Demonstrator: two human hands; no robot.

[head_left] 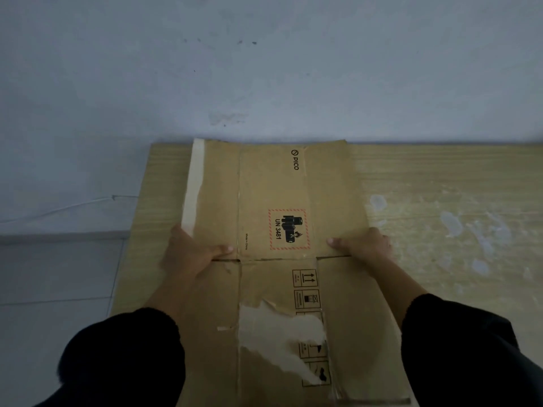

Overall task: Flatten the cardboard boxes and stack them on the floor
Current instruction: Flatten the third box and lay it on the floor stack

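We've got the flattened cardboard box mid-frame on the wooden board, left hand and right hand gripping its side edges.

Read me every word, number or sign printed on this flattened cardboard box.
All on the flattened cardboard box:
"PICO", with a round logo, near the far edge
"UN 3481", inside the red hatched battery label
"Made in China", small print
Handling pictograms, including upward arrows: their captions are too small to read.

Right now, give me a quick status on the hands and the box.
Left hand and right hand each grip a side edge of the flattened cardboard box. Box lies on wooden board. Nothing in the way.
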